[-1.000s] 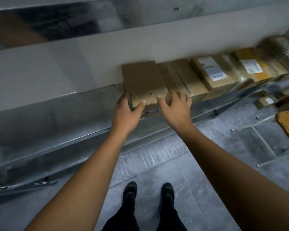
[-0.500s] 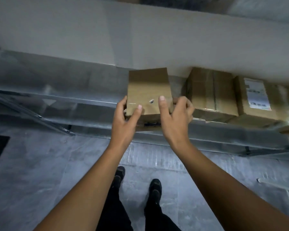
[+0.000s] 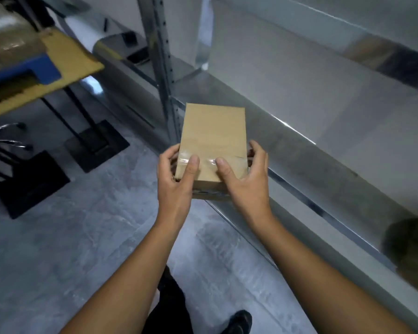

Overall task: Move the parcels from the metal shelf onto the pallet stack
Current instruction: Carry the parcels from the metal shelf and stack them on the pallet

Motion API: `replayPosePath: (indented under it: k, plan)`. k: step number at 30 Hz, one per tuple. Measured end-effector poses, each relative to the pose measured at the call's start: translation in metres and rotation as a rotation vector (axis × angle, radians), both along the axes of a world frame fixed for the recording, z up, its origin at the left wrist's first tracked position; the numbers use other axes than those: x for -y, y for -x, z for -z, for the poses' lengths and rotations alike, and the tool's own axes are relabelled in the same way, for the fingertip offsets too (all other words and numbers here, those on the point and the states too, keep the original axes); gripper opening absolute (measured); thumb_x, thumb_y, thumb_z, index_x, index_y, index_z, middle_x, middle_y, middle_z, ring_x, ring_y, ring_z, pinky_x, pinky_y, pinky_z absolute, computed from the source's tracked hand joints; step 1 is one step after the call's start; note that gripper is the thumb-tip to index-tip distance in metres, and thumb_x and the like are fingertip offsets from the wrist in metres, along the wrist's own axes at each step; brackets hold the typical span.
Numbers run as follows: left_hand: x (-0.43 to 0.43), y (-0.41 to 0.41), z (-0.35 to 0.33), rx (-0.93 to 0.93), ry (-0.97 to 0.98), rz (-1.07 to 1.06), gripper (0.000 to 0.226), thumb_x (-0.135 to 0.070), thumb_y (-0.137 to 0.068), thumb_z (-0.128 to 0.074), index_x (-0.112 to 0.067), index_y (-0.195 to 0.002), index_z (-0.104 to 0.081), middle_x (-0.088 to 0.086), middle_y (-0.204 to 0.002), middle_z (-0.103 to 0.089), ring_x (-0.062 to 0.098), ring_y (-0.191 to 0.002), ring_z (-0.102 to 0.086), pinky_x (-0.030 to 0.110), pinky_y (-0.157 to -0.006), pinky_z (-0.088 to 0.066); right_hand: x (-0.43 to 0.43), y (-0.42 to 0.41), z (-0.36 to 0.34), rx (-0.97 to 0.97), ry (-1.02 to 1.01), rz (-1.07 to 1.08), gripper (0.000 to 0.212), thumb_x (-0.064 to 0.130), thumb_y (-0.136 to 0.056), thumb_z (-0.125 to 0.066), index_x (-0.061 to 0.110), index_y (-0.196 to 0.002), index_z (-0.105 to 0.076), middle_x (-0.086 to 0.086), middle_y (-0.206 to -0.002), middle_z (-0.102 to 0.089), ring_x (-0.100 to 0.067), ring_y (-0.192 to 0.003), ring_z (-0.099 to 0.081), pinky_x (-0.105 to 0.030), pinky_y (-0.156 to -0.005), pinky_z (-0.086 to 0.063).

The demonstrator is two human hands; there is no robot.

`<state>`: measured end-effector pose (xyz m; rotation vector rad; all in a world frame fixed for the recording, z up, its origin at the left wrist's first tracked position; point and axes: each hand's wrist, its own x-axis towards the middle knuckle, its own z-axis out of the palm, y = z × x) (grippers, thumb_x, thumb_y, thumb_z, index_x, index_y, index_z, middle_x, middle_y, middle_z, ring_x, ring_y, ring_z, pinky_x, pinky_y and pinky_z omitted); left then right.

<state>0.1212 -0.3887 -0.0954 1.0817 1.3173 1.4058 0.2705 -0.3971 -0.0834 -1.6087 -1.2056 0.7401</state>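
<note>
DONE: parcel [image 3: 212, 138] apparently off metal shelf [image 3: 307, 174] | GRIP: left hand [image 3: 176, 184], right hand [image 3: 247, 184] clasp parcel | TO DO: carry to pallet stack [image 3: 44, 68], up-left of fingers

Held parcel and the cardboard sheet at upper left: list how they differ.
The parcel is a closed, taped box; the cardboard sheet is flat. The parcel is gripped by the left hand and right hand; the sheet lies over a blue pallet, its corner overhanging. Both are brown cardboard.
</note>
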Motion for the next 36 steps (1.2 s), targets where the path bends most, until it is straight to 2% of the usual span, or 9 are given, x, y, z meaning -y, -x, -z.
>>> replayPosePath:
  k: [5,10,14,16,20,24,28,31,36]
  plan:
    - [-0.058,0.118,-0.011,0.051,-0.068,-0.158,0.046,-0.062,-0.083,-0.071,-0.045,-0.123,-0.055,-0.019,-0.12,-0.064,-0.001,-0.11,-0.063,0.018,-0.083,-0.052,-0.082,0.118,-0.018,0.051,-0.006,-0.198,0.118,0.088,-0.07,-0.06,0.032,-0.167,-0.021,0.008,-0.147,-0.035,-0.02,-0.146,-0.038,-0.05,-0.117,-0.043]
    - [-0.108,0.225,-0.026,0.013,-0.116,-0.281,0.055,-0.061,-0.082,-0.072,-0.04,-0.129,-0.051,0.002,-0.134,-0.057,0.016,-0.121,-0.061,0.037,-0.095,-0.056,-0.152,0.223,-0.032,-0.014,-0.014,-0.366,0.108,0.087,-0.071,-0.063,0.045,-0.163,-0.026,0.009,-0.145,-0.035,-0.02,-0.144,-0.043,-0.051,-0.114,-0.047]
    - [-0.134,0.287,-0.036,-0.031,-0.138,-0.369,0.056,-0.055,-0.084,-0.072,-0.037,-0.133,-0.05,0.005,-0.139,-0.052,0.017,-0.129,-0.055,0.051,-0.108,-0.05,-0.191,0.285,-0.046,-0.124,-0.047,-0.507,0.099,0.082,-0.075,-0.067,0.055,-0.16,-0.026,0.022,-0.147,-0.038,0.023,-0.127,-0.044,-0.004,-0.092,-0.047]
    - [-0.148,0.311,-0.039,-0.04,-0.149,-0.408,0.057,-0.055,-0.084,-0.072,-0.04,-0.134,-0.048,0.003,-0.14,-0.052,0.015,-0.129,-0.055,0.05,-0.108,-0.05,-0.211,0.31,-0.052,-0.136,-0.049,-0.559,0.097,0.082,-0.074,-0.066,0.059,-0.159,-0.024,0.034,-0.14,-0.037,0.036,-0.114,-0.039,0.007,-0.078,-0.039]
    - [-0.183,0.35,-0.041,-0.052,-0.162,-0.477,0.056,-0.056,-0.083,-0.072,-0.044,-0.131,-0.047,0.001,-0.14,-0.051,0.009,-0.124,-0.058,0.04,-0.103,-0.055,-0.257,0.354,-0.057,-0.137,-0.039,-0.64,0.096,0.081,-0.074,-0.065,0.059,-0.158,-0.024,0.034,-0.137,-0.036,0.026,-0.118,-0.046,0.001,-0.082,-0.044]
    - [-0.237,0.385,-0.041,-0.072,-0.155,-0.535,0.056,-0.06,-0.081,-0.072,-0.049,-0.13,-0.046,0.0,-0.142,-0.05,0.009,-0.125,-0.056,0.032,-0.099,-0.055,-0.316,0.392,-0.053,-0.165,-0.041,-0.682,0.092,0.075,-0.077,-0.069,0.057,-0.158,-0.028,0.027,-0.141,-0.04,0.006,-0.133,-0.05,-0.028,-0.107,-0.051]
    - [-0.299,0.418,-0.042,-0.098,-0.161,-0.587,0.057,-0.057,-0.084,-0.073,-0.045,-0.133,-0.048,0.001,-0.141,-0.052,0.013,-0.128,-0.056,0.041,-0.104,-0.053,-0.386,0.429,-0.05,-0.166,-0.064,-0.715,0.094,0.069,-0.081,-0.072,0.047,-0.162,-0.03,0.017,-0.148,-0.041,0.003,-0.136,-0.049,-0.018,-0.104,-0.043]
    - [-0.349,0.439,-0.049,-0.123,-0.133,-0.614,0.059,-0.056,-0.084,-0.073,-0.042,-0.135,-0.047,-0.001,-0.142,-0.052,0.01,-0.125,-0.057,0.037,-0.103,-0.054,-0.444,0.455,-0.051,-0.183,-0.061,-0.743,0.086,0.054,-0.091,-0.076,0.043,-0.163,-0.03,0.013,-0.154,-0.04,-0.004,-0.142,-0.046,-0.025,-0.112,-0.041]
    - [-0.432,0.471,-0.064,-0.123,-0.116,-0.64,0.064,-0.059,-0.081,-0.072,-0.04,-0.136,-0.046,0.0,-0.143,-0.051,0.009,-0.125,-0.057,0.036,-0.104,-0.053,-0.536,0.489,-0.059,-0.204,-0.056,-0.785,0.085,0.052,-0.093,-0.076,0.045,-0.163,-0.029,0.021,-0.147,-0.041,0.011,-0.134,-0.043,-0.017,-0.106,-0.037]
